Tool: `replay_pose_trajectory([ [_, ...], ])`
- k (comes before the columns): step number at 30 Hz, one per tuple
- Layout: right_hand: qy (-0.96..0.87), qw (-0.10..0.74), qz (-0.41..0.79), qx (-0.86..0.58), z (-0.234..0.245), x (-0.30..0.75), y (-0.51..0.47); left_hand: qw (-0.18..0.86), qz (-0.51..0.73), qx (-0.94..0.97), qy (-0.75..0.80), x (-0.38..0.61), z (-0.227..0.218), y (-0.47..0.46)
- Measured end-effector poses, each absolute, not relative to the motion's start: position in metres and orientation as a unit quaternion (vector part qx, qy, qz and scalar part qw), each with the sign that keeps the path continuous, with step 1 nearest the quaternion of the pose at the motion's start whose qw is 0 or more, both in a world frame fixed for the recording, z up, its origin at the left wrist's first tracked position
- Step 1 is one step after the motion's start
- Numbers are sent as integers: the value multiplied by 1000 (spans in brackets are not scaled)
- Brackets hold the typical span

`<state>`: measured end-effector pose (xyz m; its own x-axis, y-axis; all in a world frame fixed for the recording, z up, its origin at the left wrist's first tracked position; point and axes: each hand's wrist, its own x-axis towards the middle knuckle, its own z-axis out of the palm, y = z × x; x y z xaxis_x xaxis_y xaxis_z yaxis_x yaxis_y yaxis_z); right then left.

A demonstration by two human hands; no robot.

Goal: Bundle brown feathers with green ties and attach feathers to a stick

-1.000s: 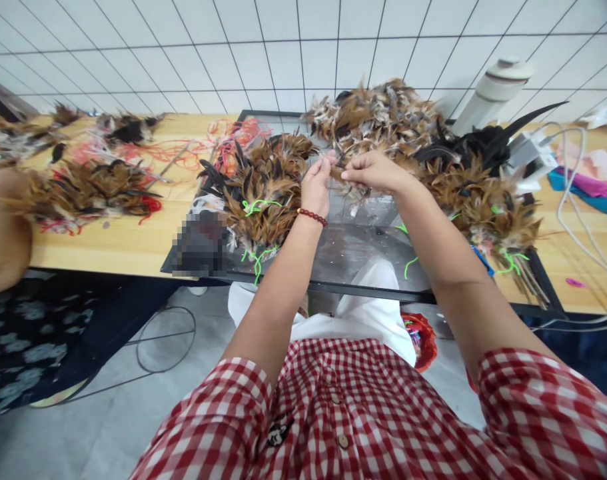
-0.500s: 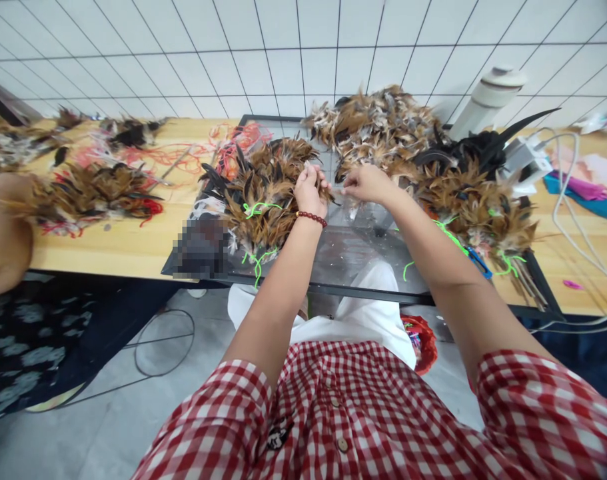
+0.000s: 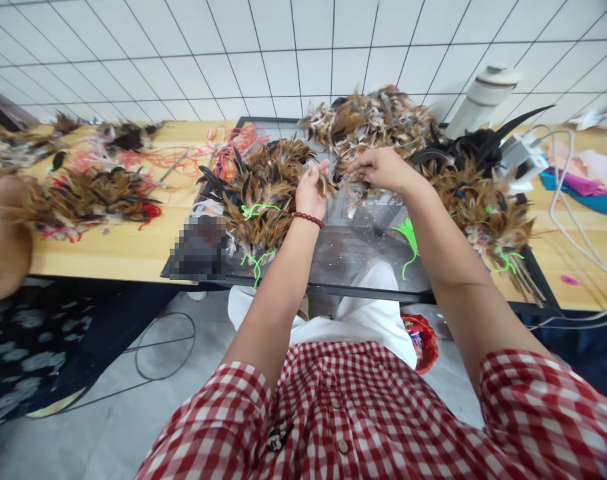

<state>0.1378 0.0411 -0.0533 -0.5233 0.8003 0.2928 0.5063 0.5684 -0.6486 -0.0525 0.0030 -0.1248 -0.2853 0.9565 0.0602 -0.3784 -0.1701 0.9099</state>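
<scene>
In the middle, my left hand [image 3: 310,195], with a beaded bracelet at its wrist, is closed round a few small brown feathers [image 3: 327,185]. To its left lies a heap of bundled brown and black feathers [image 3: 268,177] with bright green string [image 3: 258,210] among it. My right hand [image 3: 380,168] hovers at the front edge of the big loose pile of brown and grey feathers [image 3: 378,117]. Its fingers are bent and somewhat apart, pointing left toward my left hand, and I see nothing held in them. Green cord [image 3: 408,240] hangs beside my right forearm.
A dark-framed board [image 3: 353,257] lies on the wooden table [image 3: 108,257]. On the right are more feather bundles [image 3: 493,207], a white bottle [image 3: 483,100], a white charger [image 3: 526,160] and cables. At left, another person's arm [image 3: 6,240] is beside feathers [image 3: 93,197] and red string.
My right hand has risen and moved right, away from my left hand, and its fingers have loosened. My left hand stays nearly in place with the feathers. More green cord shows by the right forearm.
</scene>
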Motion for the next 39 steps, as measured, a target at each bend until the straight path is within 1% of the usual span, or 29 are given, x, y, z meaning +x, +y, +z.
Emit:
replay_pose_trajectory([
  [2,-845,283,256,-374,-47,135,33,485,657,383,432,-45,-124,0],
  [6,-847,297,227,-378,-40,131,25,479,607,431,465,-33,-120,-8],
  [9,-809,355,244,-401,-45,133,33,454,630,427,463,-31,-117,-11],
  [11,-763,406,285,-414,-51,135,42,434,650,418,463,-32,-115,-12],
  [13,-726,424,346,-416,-56,136,49,419,660,416,465,-31,-113,-12],
  [16,-702,413,415,-406,-60,134,53,402,662,424,470,-30,-112,-13],
  [18,-699,411,427,-400,-60,131,52,396,660,431,472,-28,-112,-14],
  [26,-710,446,372,-399,-50,135,49,407,666,427,456,-30,-114,-12],
  [32,-718,408,392,-405,-52,133,46,378,663,439,474,-30,-113,-15],
  [39,-714,410,383,-420,-55,126,47,362,652,469,473,-30,-113,-17],
])
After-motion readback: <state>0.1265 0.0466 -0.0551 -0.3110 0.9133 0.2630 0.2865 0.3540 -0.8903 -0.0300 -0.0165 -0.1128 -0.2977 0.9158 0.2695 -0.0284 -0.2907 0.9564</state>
